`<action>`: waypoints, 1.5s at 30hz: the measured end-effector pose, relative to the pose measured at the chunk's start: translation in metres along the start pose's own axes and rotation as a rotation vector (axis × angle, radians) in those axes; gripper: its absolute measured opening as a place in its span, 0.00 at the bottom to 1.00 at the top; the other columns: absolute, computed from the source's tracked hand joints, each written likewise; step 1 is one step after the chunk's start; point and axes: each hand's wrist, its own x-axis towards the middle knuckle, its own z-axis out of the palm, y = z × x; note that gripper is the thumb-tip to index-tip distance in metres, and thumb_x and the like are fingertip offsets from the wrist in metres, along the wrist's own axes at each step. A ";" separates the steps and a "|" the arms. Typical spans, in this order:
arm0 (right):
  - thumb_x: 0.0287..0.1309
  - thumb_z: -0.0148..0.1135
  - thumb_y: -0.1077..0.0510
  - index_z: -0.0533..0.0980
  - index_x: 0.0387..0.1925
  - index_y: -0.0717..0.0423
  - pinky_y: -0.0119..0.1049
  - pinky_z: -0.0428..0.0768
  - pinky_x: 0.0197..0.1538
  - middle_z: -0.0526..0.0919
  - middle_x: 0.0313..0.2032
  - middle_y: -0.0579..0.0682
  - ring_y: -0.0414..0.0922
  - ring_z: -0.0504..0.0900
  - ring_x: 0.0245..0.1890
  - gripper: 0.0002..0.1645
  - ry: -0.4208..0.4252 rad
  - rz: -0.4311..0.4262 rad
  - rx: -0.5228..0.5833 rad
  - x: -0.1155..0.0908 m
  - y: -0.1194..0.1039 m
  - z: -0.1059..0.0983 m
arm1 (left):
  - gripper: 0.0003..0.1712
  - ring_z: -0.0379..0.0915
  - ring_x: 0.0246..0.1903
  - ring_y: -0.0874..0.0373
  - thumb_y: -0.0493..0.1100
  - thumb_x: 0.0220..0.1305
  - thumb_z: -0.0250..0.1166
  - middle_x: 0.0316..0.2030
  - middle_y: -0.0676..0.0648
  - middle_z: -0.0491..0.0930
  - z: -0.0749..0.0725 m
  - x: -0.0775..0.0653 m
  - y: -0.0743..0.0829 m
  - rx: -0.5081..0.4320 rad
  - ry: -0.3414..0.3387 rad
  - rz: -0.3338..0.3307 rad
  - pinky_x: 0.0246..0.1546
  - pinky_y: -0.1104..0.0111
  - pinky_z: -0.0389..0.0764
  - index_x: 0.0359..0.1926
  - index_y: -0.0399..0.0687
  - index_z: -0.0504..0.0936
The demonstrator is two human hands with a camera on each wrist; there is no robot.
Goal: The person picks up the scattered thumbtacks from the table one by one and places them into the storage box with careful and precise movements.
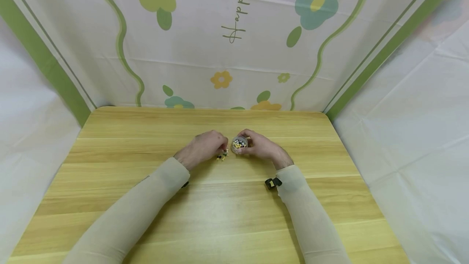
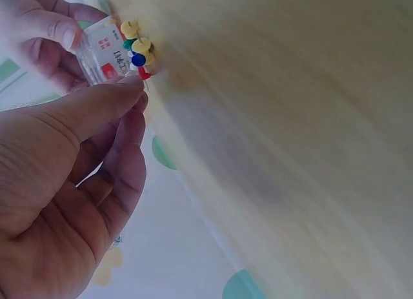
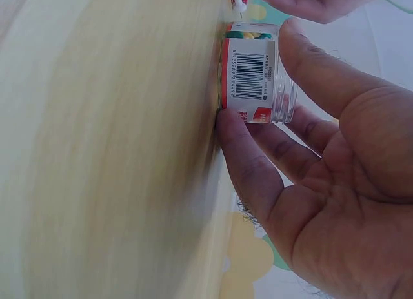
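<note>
A small clear jar (image 1: 239, 145) of colored push pins stands upright on the table, with a white and red barcode label (image 3: 250, 76). My right hand (image 1: 259, 146) holds it from the right, thumb at the rim and fingers round the side. Just left of the jar, several loose push pins (image 2: 140, 46) in yellow, green, blue and red lie on the wood. Beside them my left hand (image 1: 209, 145) pinches with thumb and fingertips together; a whitish push pin appears to be at the tips, mostly hidden by the thumb.
The wooden table (image 1: 227, 215) ends at a back edge against a white flowered cloth (image 1: 205, 44). More cloth hangs on both sides. A black strap piece (image 1: 272, 183) sits at the right wrist.
</note>
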 end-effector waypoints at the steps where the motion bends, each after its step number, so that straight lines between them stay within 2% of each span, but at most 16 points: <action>1: 0.61 0.73 0.57 0.72 0.64 0.53 0.48 0.75 0.66 0.77 0.61 0.53 0.54 0.75 0.65 0.32 0.002 0.001 0.000 0.000 0.000 0.000 | 0.02 0.78 0.36 0.61 0.38 0.66 0.71 0.36 0.53 0.85 -0.001 -0.001 0.000 -0.005 0.007 0.003 0.38 0.69 0.82 0.39 0.50 0.87; 8: 0.61 0.73 0.57 0.72 0.64 0.53 0.48 0.75 0.66 0.77 0.60 0.52 0.53 0.75 0.65 0.32 0.005 0.010 -0.003 -0.001 -0.002 0.000 | 0.09 0.77 0.36 0.61 0.34 0.68 0.67 0.39 0.52 0.83 -0.003 -0.004 -0.001 -0.048 0.055 0.027 0.37 0.69 0.81 0.44 0.50 0.89; 13: 0.61 0.73 0.55 0.72 0.65 0.52 0.49 0.75 0.66 0.77 0.60 0.52 0.53 0.75 0.65 0.32 0.006 0.010 -0.013 -0.001 -0.001 0.000 | 0.09 0.77 0.36 0.61 0.35 0.68 0.68 0.38 0.52 0.82 -0.004 -0.003 -0.001 -0.054 0.079 0.040 0.37 0.70 0.81 0.46 0.51 0.90; 24: 0.62 0.73 0.55 0.72 0.64 0.52 0.48 0.76 0.65 0.77 0.60 0.52 0.52 0.76 0.64 0.32 -0.002 0.007 -0.004 -0.001 0.000 0.000 | 0.07 0.76 0.38 0.61 0.39 0.73 0.65 0.40 0.55 0.82 -0.013 -0.001 0.003 -0.149 0.105 -0.010 0.39 0.66 0.80 0.48 0.50 0.87; 30: 0.62 0.73 0.56 0.72 0.64 0.53 0.48 0.75 0.66 0.77 0.61 0.53 0.52 0.75 0.65 0.32 -0.003 0.008 0.011 -0.001 0.000 0.000 | 0.04 0.76 0.33 0.63 0.41 0.73 0.65 0.35 0.57 0.81 -0.018 0.003 0.006 -0.227 0.116 -0.046 0.34 0.67 0.80 0.44 0.52 0.85; 36: 0.62 0.73 0.55 0.72 0.64 0.50 0.48 0.74 0.67 0.78 0.61 0.51 0.51 0.75 0.65 0.30 -0.001 -0.001 0.011 -0.001 0.001 0.000 | 0.03 0.75 0.32 0.62 0.42 0.72 0.66 0.32 0.57 0.80 -0.018 0.010 0.010 -0.229 0.147 -0.032 0.33 0.67 0.79 0.43 0.51 0.86; 45: 0.62 0.73 0.53 0.74 0.59 0.44 0.48 0.74 0.66 0.79 0.59 0.48 0.48 0.76 0.63 0.26 0.009 -0.025 -0.021 0.000 0.001 0.000 | 0.06 0.80 0.39 0.63 0.42 0.69 0.69 0.40 0.57 0.86 -0.014 0.021 0.016 -0.228 0.187 -0.073 0.40 0.67 0.83 0.45 0.54 0.88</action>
